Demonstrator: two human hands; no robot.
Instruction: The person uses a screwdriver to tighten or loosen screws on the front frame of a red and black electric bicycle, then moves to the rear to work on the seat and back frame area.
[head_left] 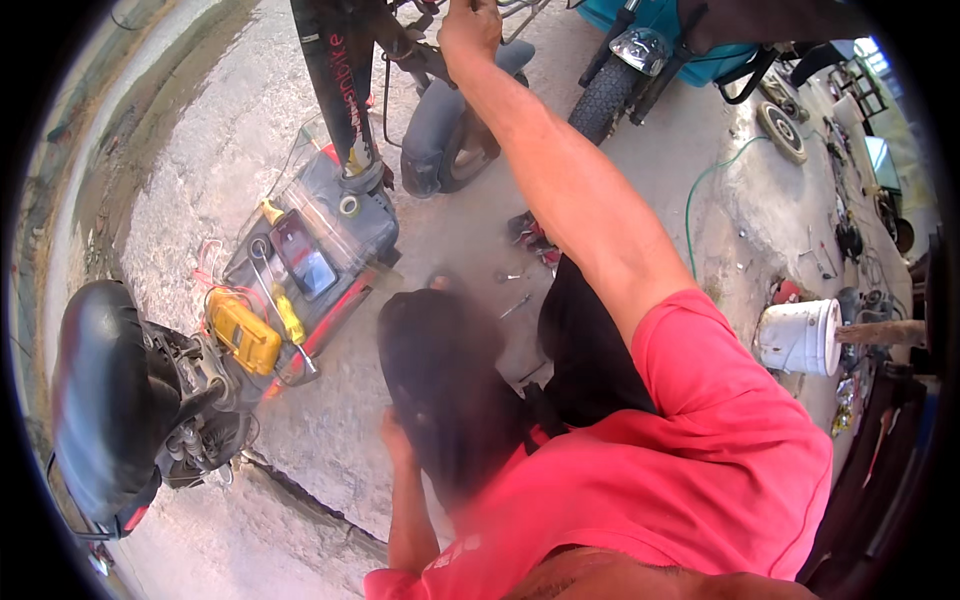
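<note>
My right arm stretches up to the top edge, where my right hand is closed at the front of a dark motorcycle. What it grips there is hidden. Just below are a black body panel and the grey front fender. Beside my raised black trouser knee, which is blurred, hangs my left hand; its fingers are mostly hidden. To the left, a grey panel bears a phone, a yellow multimeter, a wrench, a yellow-handled screwdriver and a tape roll.
A black motorcycle seat stands at the lower left. At the upper right is a teal motorcycle with a knobby front tyre. A green hose, a loose wheel and a white bucket are on the right.
</note>
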